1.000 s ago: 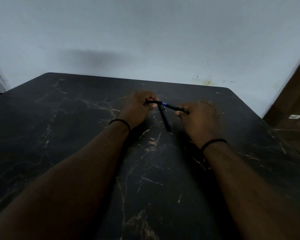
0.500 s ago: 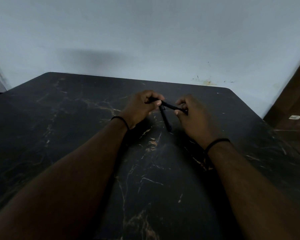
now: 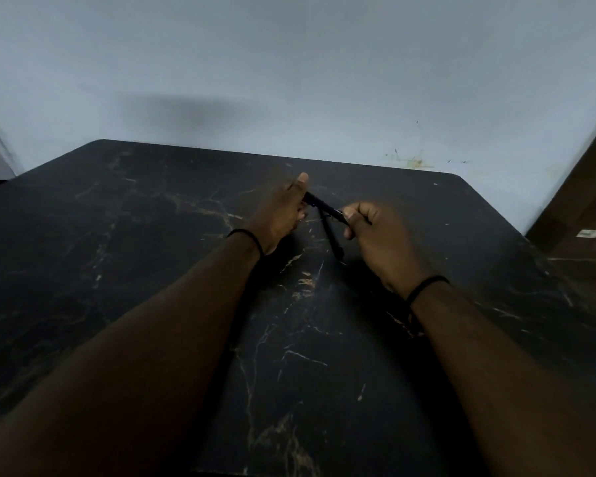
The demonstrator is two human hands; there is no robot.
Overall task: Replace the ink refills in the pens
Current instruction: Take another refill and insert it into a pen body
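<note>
A dark pen (image 3: 324,206) spans the gap between my two hands above the black marble table (image 3: 152,253). My left hand (image 3: 281,215) grips its far left end, thumb raised. My right hand (image 3: 375,235) pinches the right end between curled fingers. A second dark pen (image 3: 331,237) lies on the table under the held one, pointing toward me. The light is dim and the pens' details are hard to make out.
The table's far edge meets a pale wall (image 3: 289,80). A brown wooden surface (image 3: 585,208) stands beyond the right edge, with a small white item (image 3: 587,233) on it.
Both hands have turned on the held pen. The left hand rotated so its thumb points up, and the pen's blue band seen earlier is hidden now.
</note>
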